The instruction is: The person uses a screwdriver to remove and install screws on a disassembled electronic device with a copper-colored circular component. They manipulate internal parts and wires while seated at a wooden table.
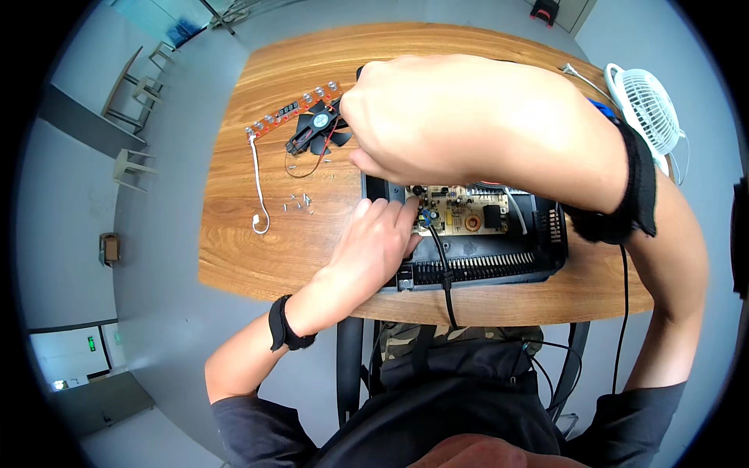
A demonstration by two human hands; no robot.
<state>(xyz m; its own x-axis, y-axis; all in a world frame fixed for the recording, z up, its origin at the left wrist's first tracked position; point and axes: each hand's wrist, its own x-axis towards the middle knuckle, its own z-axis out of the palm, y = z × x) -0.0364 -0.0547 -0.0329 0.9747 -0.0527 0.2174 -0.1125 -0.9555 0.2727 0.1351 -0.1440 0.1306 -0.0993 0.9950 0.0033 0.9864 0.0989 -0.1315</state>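
Note:
A black plastic housing [476, 269] lies open on the table, its inside facing up. A tan circuit board [456, 226] with a copper coil sits in it. My left hand [374, 238] lies over the housing's left part, fingers curled together at the board's left edge; what they pinch is hidden. Above the housing's far part my right hand [390, 113] is closed, its fingertips turned away, and anything in it is out of sight. A black cable [445, 273] runs from the board over the housing's near edge. My right forearm covers much of the housing.
Left of the housing lie a black fan [320, 121] with thin wires, a red button board [289, 111] with a white cable [261, 195], and several loose screws [306, 200]. A white desk fan [647, 105] stands at the far right of the wooden table [257, 257].

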